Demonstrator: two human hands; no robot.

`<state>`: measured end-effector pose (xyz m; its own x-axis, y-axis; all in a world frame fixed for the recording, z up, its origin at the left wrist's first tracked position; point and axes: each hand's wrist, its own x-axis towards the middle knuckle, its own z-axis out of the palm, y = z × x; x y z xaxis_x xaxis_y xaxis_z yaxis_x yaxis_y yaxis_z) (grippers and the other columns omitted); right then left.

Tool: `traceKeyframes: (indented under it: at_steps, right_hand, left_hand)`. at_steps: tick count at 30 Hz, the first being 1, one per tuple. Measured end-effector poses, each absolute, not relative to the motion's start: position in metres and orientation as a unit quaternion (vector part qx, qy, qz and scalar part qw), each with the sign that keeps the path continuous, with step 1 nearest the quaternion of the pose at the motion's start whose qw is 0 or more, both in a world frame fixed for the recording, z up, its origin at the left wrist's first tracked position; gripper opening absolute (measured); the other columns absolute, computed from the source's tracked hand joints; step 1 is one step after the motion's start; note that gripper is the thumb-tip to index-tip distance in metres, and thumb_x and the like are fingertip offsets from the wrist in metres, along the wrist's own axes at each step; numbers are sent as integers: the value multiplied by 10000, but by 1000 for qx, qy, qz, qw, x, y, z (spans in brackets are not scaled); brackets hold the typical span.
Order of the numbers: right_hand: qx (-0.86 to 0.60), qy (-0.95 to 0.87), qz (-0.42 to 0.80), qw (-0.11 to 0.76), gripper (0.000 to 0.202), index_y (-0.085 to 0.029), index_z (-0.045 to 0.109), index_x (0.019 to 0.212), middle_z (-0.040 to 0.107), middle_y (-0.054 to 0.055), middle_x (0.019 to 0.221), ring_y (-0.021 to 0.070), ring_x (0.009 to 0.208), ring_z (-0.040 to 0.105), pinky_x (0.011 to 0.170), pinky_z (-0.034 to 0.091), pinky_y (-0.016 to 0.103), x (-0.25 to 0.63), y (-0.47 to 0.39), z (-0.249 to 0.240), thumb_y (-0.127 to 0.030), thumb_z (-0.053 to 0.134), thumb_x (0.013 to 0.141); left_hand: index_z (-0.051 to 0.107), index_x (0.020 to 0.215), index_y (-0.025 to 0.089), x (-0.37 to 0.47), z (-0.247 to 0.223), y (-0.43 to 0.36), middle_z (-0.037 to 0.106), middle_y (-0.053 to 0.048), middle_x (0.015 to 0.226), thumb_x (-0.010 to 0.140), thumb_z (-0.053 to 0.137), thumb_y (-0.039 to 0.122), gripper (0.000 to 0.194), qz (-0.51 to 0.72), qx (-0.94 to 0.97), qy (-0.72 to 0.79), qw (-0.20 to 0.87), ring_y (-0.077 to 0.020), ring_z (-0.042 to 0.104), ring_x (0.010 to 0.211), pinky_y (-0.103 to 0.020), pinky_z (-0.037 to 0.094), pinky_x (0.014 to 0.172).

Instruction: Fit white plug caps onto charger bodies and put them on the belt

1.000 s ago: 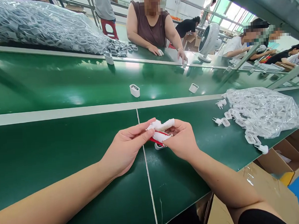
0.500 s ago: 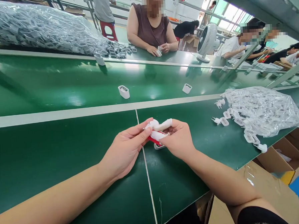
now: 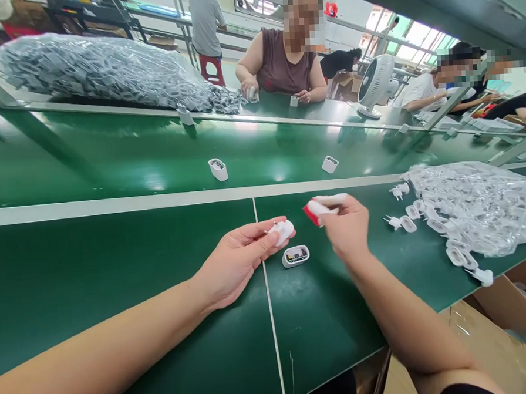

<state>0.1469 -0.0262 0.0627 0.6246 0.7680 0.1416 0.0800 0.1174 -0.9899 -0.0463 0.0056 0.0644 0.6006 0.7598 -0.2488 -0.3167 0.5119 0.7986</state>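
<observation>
My left hand (image 3: 237, 258) is closed on a white plug cap (image 3: 284, 232), thumb on top, with metal pins showing at its left end. In my right hand (image 3: 351, 226) is a small red-and-white piece (image 3: 312, 212), pinched between thumb and fingers; its kind is unclear. White coverings show on fingers of that hand. Below and between the hands stands an open white charger housing (image 3: 296, 262) on the green bench, with a circuit board and a yellow part visible inside. The two hands are apart.
Two white housings (image 3: 218, 170) (image 3: 331, 165) stand on the green belt (image 3: 155, 167) beyond the pale rail. A plastic bag of plug caps (image 3: 488, 208) lies at right, several loose beside it. Across are a large bag (image 3: 97, 70), a co-worker (image 3: 285, 66) and a fan (image 3: 374, 84). Cardboard boxes (image 3: 486, 338) stand lower right.
My right hand has moved up and right, away from the left, taking the red-and-white piece with it. The plug cap in my left hand and the housing below are now more exposed.
</observation>
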Motion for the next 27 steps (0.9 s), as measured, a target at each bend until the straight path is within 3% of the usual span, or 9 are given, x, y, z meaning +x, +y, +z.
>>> traceKeyframes:
  at_steps: [5,8,10,14,16,18,21,24,27]
  right_hand:
    - [-670,-331,317,583,330,-199,793,870,750,39,843,153,716,631,624,516,297,203,-11,56,-238,801,543]
    - [-684,-315,336,566,366,-200,784,933,739,37,890,165,774,669,698,564,316,217,-6,51,-215,721,572]
    - [-687,-298,339,570,343,-188,764,903,723,31,846,163,759,675,687,568,305,222,0,45,-212,661,577]
    - [-698,-282,331,569,286,-161,718,806,650,7,661,134,605,591,543,479,253,230,13,30,-247,572,576]
    - [-699,-277,325,574,285,-163,702,780,632,-1,632,123,562,550,496,432,239,231,16,23,-258,540,566]
    - [-695,-280,328,575,298,-169,704,772,629,-5,622,123,550,538,480,418,235,231,16,19,-261,522,555]
    - [-685,-287,337,579,316,-181,716,769,636,-9,621,129,556,547,492,443,237,230,15,16,-256,511,541]
    - [-674,-279,340,593,301,-185,704,740,623,-7,611,132,548,536,490,455,244,230,17,16,-257,496,535]
    - [-663,-261,332,618,280,-189,682,715,596,-10,596,134,538,516,472,434,248,232,19,17,-262,479,536]
  left_hand:
    - [691,837,105,-57,73,49,695,-115,901,812,619,66,85,399,300,405,766,-203,691,852,-316,605,840]
    - [571,698,156,-72,74,87,575,-32,675,882,663,258,230,446,356,483,664,-132,556,589,-236,489,542]
    - [581,735,173,-83,73,113,558,10,634,840,792,365,303,463,445,551,533,-109,517,555,-210,395,481]
    - [681,958,193,-104,63,163,598,67,679,717,897,396,382,423,553,634,337,-140,661,780,-190,374,547]
    - [657,808,201,-110,54,187,553,41,569,663,924,388,357,404,573,645,303,-234,700,916,-230,413,588]
    - [567,637,219,-114,46,205,487,23,468,628,931,335,382,397,593,637,292,-288,703,966,-255,425,594]
    - [554,622,204,-109,41,215,459,36,461,746,797,284,285,387,638,604,281,-239,698,968,-217,385,594]
    - [647,701,187,-87,47,204,559,29,547,727,769,275,153,357,683,570,285,-227,683,899,-220,389,610]
    - [758,799,191,-46,57,177,711,-25,755,611,843,295,231,286,759,493,315,-255,660,822,-271,465,676]
